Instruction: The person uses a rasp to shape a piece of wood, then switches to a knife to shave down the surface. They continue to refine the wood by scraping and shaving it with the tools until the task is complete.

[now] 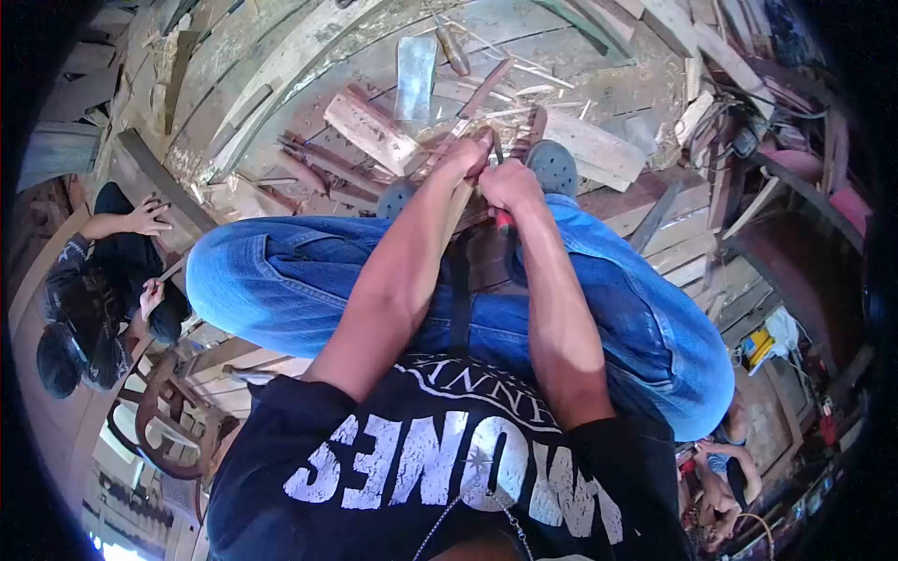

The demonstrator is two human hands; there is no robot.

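My right hand (510, 185) is closed in a fist around a red-handled tool (505, 220). A narrow dark metal part (498, 142) rises above that fist and seems to belong to the tool; its exact kind is hidden. Right beside it, my left hand (464, 159) is closed, its fingers bent around something at the end of a brownish piece of wood, but what it grips is mostly covered. Both hands are between my shoes, and a grey clog (552, 168) is close to the right one. A wooden block (374, 129) lies just past my left hand.
A shiny metal plate-like piece (415, 79) and a wooden-handled tool (453, 49) lie on the plank floor ahead. Another block (594, 148) is at right. Curved timbers (271, 75) and scraps surround me. A person (103, 280) sits at left; another (720, 481) is behind right.
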